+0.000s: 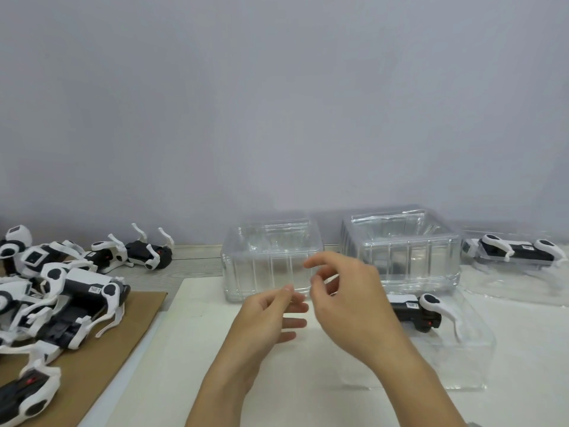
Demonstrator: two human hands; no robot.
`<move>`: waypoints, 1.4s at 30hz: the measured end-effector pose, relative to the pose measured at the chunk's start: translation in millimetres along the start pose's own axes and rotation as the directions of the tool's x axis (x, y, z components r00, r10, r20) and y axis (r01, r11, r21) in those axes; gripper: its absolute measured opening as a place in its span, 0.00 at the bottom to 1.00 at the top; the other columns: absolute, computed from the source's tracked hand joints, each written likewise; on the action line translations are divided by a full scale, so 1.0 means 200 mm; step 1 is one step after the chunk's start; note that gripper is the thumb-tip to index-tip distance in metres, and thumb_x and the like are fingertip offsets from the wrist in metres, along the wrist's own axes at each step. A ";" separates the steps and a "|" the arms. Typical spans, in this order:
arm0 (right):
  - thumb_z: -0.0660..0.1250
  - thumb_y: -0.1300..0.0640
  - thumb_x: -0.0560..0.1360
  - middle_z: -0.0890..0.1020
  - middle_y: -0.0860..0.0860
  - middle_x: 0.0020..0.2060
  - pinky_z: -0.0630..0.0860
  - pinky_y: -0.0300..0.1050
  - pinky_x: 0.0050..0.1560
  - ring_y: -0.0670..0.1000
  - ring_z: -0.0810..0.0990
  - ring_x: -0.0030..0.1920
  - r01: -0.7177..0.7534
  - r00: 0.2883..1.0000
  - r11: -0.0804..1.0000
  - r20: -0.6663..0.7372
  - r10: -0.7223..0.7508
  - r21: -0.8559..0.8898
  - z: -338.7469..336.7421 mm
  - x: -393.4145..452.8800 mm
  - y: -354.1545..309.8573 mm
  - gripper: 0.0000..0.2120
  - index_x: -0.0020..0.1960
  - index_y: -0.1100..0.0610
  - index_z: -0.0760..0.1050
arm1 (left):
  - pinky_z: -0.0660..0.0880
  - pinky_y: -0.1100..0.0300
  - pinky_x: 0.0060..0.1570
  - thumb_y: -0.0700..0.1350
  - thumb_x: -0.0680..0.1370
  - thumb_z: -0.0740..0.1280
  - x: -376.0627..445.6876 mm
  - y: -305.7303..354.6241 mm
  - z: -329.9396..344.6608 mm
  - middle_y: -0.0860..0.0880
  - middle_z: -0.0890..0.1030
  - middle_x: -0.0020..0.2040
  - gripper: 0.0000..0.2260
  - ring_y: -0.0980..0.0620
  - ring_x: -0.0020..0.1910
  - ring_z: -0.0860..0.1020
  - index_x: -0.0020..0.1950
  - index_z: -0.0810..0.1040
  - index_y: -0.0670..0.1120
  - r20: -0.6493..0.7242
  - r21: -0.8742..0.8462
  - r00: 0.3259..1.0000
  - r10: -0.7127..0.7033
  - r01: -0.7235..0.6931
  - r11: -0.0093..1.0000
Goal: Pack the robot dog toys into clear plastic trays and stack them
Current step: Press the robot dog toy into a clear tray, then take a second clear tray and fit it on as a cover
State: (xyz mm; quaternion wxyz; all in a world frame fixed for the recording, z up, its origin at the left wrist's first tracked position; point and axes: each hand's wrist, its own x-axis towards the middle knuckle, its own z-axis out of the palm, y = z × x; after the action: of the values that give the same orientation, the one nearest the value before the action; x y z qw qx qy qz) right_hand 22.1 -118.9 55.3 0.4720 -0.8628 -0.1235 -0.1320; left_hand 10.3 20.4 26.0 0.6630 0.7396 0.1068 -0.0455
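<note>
Several black-and-white robot dog toys point(74, 291) lie heaped on brown cardboard at the left. Two stacks of clear plastic trays stand at the back: one in the middle point(268, 260), one to its right point(400, 251). A clear tray point(455, 349) at the right front holds one robot dog point(421, 312). Another packed dog point(517, 251) lies in a tray at the far right. My left hand point(268, 315) and my right hand point(348, 297) hover over the white mat in front of the middle stack, fingers apart, holding nothing.
Brown cardboard point(92, 365) covers the left of the wooden table. A white mat point(200, 349) covers the centre. Two more dogs point(132, 251) lie on their backs near the wall at the back left. A plain grey wall rises behind the table.
</note>
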 end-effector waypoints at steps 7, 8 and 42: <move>0.62 0.49 0.78 0.72 0.41 0.61 0.68 0.30 0.43 0.38 0.74 0.56 -0.059 0.964 0.994 0.253 0.081 -0.091 0.07 -0.04 0.02 0.16 0.64 0.36 0.70 | 0.81 0.51 0.51 0.47 0.82 0.62 0.01 -0.01 -0.02 0.54 0.86 0.40 0.11 0.53 0.40 0.85 0.49 0.84 0.47 -0.183 -0.006 0.983 0.011 -0.012 1.000; 0.62 0.50 0.78 0.72 0.40 0.60 0.67 0.28 0.41 0.38 0.74 0.57 -0.059 0.965 0.995 0.251 0.079 -0.086 0.06 -0.03 0.02 0.16 0.64 0.36 0.70 | 0.81 0.51 0.51 0.46 0.82 0.62 0.01 -0.02 -0.02 0.54 0.86 0.40 0.11 0.53 0.40 0.85 0.49 0.84 0.48 -0.179 -0.004 0.984 0.011 -0.012 1.000; 0.67 0.66 0.74 0.82 0.43 0.42 0.72 0.28 0.37 0.40 0.79 0.39 -0.091 0.988 0.996 -0.128 0.088 -0.014 -0.16 0.03 0.25 0.16 0.50 0.45 0.80 | 0.76 0.58 0.43 0.46 0.80 0.65 0.06 -0.08 -0.05 0.54 0.80 0.52 0.05 0.51 0.48 0.80 0.49 0.80 0.54 -0.374 0.013 0.926 0.057 -0.056 0.998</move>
State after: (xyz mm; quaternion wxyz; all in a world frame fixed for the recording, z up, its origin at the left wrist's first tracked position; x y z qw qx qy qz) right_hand 40.4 -171.0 34.4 0.4756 -0.8621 -0.0531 -0.1667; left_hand 17.5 32.6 9.5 0.6306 0.7383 0.2098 0.1151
